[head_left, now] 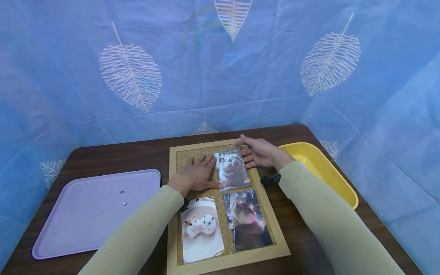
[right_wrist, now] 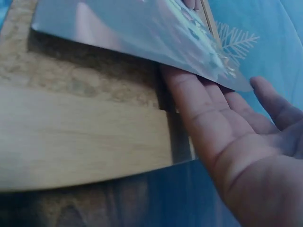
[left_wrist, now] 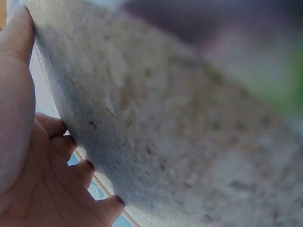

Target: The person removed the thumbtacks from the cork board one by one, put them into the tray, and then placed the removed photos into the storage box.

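In the head view a cork board (head_left: 220,202) in a pale wooden frame (head_left: 278,244) lies on the table. My left hand (head_left: 196,173) rests spread on the cork, fingertips and thumb at the left edge of a hamster photo (head_left: 231,170). A small shiny pin (head_left: 221,160) shows near that photo's upper left. My right hand (head_left: 259,152) is at the photo's right edge; in the right wrist view its fingers (right_wrist: 189,97) reach under the raised edge. Two more photos, two hamsters (head_left: 203,233) and a dressed-up hamster (head_left: 245,221), lie below.
A lilac tray (head_left: 86,214) on the left holds two small shiny pins (head_left: 123,198). A yellow tray (head_left: 319,168) stands to the right, partly behind my right arm. A blue leaf-patterned cloth (head_left: 206,76) hangs behind the dark wooden table (head_left: 113,156).
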Demonstrator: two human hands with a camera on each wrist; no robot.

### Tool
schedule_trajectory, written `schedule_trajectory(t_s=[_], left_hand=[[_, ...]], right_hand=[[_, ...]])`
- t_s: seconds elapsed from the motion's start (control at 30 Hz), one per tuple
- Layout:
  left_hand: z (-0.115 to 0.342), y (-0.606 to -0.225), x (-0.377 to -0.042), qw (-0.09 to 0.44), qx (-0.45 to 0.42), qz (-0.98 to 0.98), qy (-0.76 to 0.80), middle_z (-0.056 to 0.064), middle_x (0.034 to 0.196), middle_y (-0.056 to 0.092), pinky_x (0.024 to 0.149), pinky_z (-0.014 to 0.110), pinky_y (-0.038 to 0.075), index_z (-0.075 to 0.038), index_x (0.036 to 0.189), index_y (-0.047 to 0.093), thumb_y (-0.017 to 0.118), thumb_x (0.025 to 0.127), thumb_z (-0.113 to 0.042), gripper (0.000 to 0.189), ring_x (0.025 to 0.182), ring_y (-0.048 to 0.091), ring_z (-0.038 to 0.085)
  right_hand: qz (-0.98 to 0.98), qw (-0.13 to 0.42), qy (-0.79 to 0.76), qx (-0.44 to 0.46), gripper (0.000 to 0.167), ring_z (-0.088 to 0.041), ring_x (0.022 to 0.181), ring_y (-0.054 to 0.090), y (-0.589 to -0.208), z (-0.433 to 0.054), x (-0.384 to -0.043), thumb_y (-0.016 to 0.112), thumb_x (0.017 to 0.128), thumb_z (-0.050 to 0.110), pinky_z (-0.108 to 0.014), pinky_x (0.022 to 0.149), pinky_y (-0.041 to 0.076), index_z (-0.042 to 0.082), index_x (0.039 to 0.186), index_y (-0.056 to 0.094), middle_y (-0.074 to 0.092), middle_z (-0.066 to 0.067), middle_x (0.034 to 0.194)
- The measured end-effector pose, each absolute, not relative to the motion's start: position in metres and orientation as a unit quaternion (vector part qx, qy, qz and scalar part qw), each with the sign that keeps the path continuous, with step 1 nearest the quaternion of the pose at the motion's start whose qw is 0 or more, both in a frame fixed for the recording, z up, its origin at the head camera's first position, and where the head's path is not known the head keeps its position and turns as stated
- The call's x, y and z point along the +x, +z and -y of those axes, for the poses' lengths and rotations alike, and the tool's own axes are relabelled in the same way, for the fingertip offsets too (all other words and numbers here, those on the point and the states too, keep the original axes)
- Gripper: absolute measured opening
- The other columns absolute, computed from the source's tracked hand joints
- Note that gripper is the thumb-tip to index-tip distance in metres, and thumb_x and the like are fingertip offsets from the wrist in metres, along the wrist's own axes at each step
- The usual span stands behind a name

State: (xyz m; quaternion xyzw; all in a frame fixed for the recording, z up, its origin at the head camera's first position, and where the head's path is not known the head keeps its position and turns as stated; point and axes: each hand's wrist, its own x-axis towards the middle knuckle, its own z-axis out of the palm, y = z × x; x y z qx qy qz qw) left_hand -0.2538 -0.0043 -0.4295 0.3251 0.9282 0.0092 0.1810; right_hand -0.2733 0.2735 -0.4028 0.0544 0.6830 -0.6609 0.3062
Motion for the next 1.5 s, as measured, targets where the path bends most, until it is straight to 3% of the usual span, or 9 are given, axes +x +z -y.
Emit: schedule_trajectory(t_s=[0.07,0.2,0.3,0.47,0.67,0.97,1.1,1.33,1.5], left_hand=[[0.004,-0.429,-0.254,0.180,0.326,-0.928,0.009,0.004,0.179,0.001,0.130,0.063,0.007,-0.017,0.172,0.006,0.046,0.096,-0.081,0.107,0.166,0.001,0.029],[0.004,-0.429,-0.254,0.179,0.325,-0.929,0.013,0.005,0.179,0.001,0.130,0.063,0.007,-0.017,0.172,0.006,0.047,0.096,-0.081,0.107,0.166,0.001,0.029],[0.004,-0.430,-0.254,0.176,0.324,-0.929,0.017,0.005,0.179,0.001,0.130,0.062,0.007,-0.017,0.172,0.006,0.047,0.095,-0.081,0.108,0.166,0.001,0.029],[0.005,-0.429,-0.254,0.173,0.326,-0.929,0.020,0.005,0.179,0.002,0.130,0.063,0.007,-0.017,0.172,0.006,0.048,0.094,-0.082,0.109,0.166,0.002,0.030],[0.005,-0.429,-0.254,0.176,0.330,-0.927,0.022,0.005,0.179,0.002,0.130,0.063,0.007,-0.017,0.172,0.006,0.047,0.095,-0.082,0.109,0.166,0.002,0.030],[0.008,-0.431,-0.257,0.178,0.335,-0.925,0.026,0.005,0.179,0.002,0.130,0.062,0.007,-0.015,0.172,0.005,0.050,0.095,-0.079,0.110,0.166,0.002,0.030],[0.009,-0.430,-0.257,0.184,0.337,-0.923,0.028,0.005,0.179,0.001,0.131,0.062,0.005,-0.014,0.171,0.003,0.052,0.096,-0.078,0.111,0.166,0.000,0.031],[0.011,-0.423,-0.258,0.201,0.343,-0.917,0.035,0.009,0.179,0.002,0.131,0.062,0.005,-0.012,0.171,0.005,0.057,0.096,-0.075,0.112,0.165,-0.001,0.032],[0.013,-0.415,-0.259,0.225,0.331,-0.915,0.050,0.010,0.179,0.005,0.130,0.062,0.009,-0.011,0.171,0.006,0.060,0.094,-0.075,0.113,0.165,0.002,0.031]], right_hand=[[-0.687,0.302,-0.659,0.046,0.057,-0.045,0.141,0.053,-0.404,-0.274,-0.272,0.040,0.116,0.040,-0.055,0.104,0.055,0.022,0.168,0.027,0.033,-0.021,0.165],[-0.692,0.304,-0.654,0.031,0.054,-0.032,0.115,0.067,-0.408,-0.273,-0.269,0.045,0.115,0.016,-0.047,0.092,0.060,0.023,0.166,0.029,0.047,-0.018,0.148],[-0.701,0.306,-0.643,0.030,0.056,-0.022,0.095,0.063,-0.410,-0.272,-0.268,0.049,0.110,0.002,-0.040,0.079,0.060,0.019,0.163,0.037,0.050,-0.018,0.137],[-0.709,0.308,-0.634,0.029,0.064,-0.019,0.084,0.055,-0.413,-0.272,-0.266,0.055,0.102,-0.012,-0.033,0.067,0.054,0.017,0.158,0.043,0.039,-0.017,0.161],[-0.725,0.297,-0.622,0.016,0.070,-0.020,0.090,0.060,-0.417,-0.273,-0.265,0.059,0.100,-0.012,-0.033,0.071,0.056,0.020,0.160,0.041,0.040,-0.015,0.162],[-0.730,0.277,-0.625,0.014,0.068,-0.019,0.081,0.060,-0.420,-0.272,-0.264,0.062,0.099,-0.010,-0.033,0.065,0.057,0.021,0.157,0.044,0.055,-0.012,0.120],[-0.727,0.275,-0.629,0.025,0.067,-0.020,0.082,0.061,-0.423,-0.272,-0.265,0.062,0.100,-0.009,-0.033,0.063,0.057,0.022,0.156,0.045,0.055,-0.012,0.122],[-0.736,0.274,-0.618,0.024,0.064,-0.021,0.090,0.063,-0.424,-0.273,-0.264,0.060,0.101,-0.008,-0.034,0.066,0.059,0.016,0.158,0.043,0.050,-0.017,0.143],[-0.736,0.272,-0.620,0.025,0.055,-0.022,0.091,0.065,-0.424,-0.273,-0.263,0.061,0.101,-0.008,-0.033,0.065,0.059,0.010,0.151,0.045,0.054,-0.015,0.126]])
